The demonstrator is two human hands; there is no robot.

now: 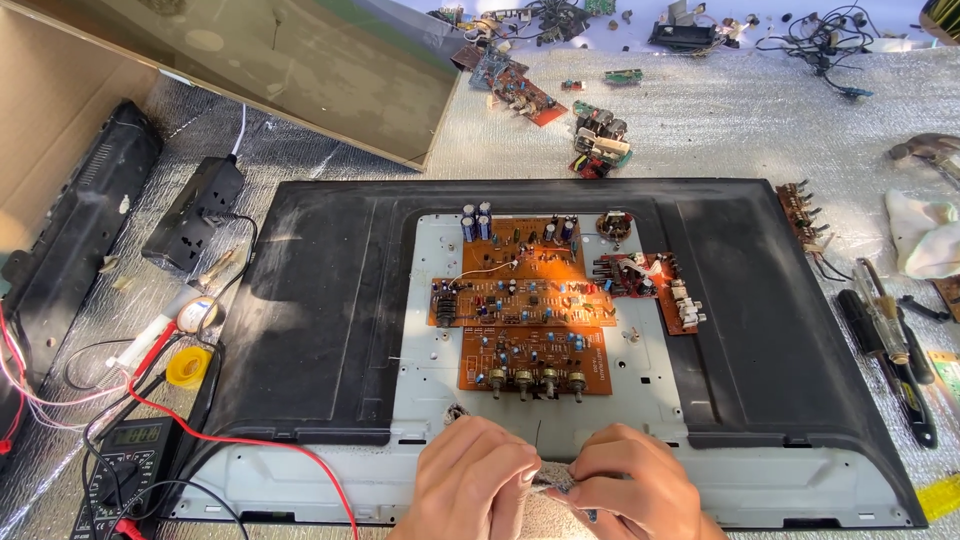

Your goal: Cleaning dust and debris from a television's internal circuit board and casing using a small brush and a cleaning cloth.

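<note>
your left hand (470,478) and your right hand (630,490) are together at the near edge of the black panel back (320,300), which lies flat on the silver worktop (700,130). the fingers of both hands are closed around a small metal part (552,484) between them, over a piece of grey cloth (540,515). what this part is exactly, i cannot tell; it is too small and mostly covered.

just beyond your hands, on the light metal plate in the middle of the panel back, lie three orange circuit boards (520,300), one behind the other. the nearest board has a row of knobs along its near edge. a smaller red board (650,285) lies to the right of them.

left of the panel back there is a black multimeter (125,465) with red and black leads, a yellow roll (188,366) and a black power strip (195,212). right of the panel back lie screwdrivers (890,335) and a white cloth (925,235). beyond its far edge, more small boards (525,95) and cables (820,40) are scattered.
</note>
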